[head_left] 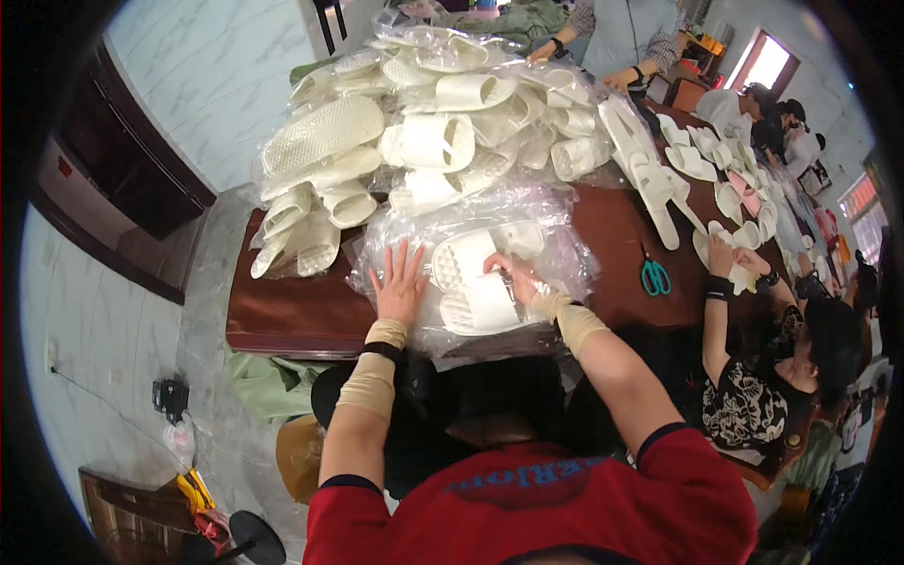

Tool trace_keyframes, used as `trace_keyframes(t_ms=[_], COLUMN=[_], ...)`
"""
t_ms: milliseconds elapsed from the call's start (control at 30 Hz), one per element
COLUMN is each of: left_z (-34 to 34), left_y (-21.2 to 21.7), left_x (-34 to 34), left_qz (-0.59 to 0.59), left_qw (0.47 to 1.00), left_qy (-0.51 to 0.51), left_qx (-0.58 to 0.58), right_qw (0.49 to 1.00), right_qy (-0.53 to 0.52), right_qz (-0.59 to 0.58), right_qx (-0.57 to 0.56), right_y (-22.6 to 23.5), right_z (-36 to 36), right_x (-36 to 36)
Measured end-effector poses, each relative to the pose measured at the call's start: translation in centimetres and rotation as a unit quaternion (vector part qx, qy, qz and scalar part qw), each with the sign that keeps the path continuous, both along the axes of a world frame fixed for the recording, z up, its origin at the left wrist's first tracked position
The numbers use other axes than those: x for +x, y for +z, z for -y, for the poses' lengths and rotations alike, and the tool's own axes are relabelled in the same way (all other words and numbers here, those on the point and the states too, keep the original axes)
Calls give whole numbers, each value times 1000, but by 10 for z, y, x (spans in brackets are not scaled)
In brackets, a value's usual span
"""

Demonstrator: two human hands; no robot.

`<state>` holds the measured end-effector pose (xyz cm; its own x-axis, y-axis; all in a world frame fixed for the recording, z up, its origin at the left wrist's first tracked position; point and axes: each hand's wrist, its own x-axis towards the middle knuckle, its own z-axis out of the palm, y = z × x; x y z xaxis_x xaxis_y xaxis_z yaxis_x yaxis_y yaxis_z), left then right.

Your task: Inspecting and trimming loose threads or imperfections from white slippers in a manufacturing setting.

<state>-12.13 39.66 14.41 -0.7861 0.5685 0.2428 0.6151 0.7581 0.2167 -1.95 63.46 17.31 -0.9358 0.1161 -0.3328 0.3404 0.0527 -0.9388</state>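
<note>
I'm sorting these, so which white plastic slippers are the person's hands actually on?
The bagged white pair nearest the table edge, under both hands; the rest sit piled behind.

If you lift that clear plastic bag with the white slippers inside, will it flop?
Probably floppy: the clear plastic bag looks thin and crinkled. Likely slippery too, being glossy. The white slippers seem light foam, so the bag would probably sag but lift easily.
</note>
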Motion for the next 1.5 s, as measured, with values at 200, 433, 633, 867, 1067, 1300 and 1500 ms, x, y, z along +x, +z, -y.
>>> trace_keyframes(t_ms=[200,433,633,867,1067,1300,1500], left_z=[-2,-5,-3,0,-3,-5,-1], left_y=[-40,-34,-47,-55,-39,-38,-42], left_x=[-9,-6,-9,-15,-3,-7,-16], left_qz=[-35,-16,-50,-89,-31,-24,25], left_qw=[998,998,997,987,998,998,999], left_qy=[26,46,43,50,45,47,31], left_qx=[-34,-37,-38,-123,-15,16,-11], right_qw=[949,741,801,866,835,828,879], right_qy=[-2,-287,-171,0,-3,-32,-16], right_qz=[-225,-262,-399,-177,-232,-256,-236], right_qx=[220,547,413,467,499,497,414], right_y=[-38,56,134,15,-21,-18,-12], right_z=[-77,-168,-6,72,7,2,-2], right_x=[30,99,58,4,21,29,28])
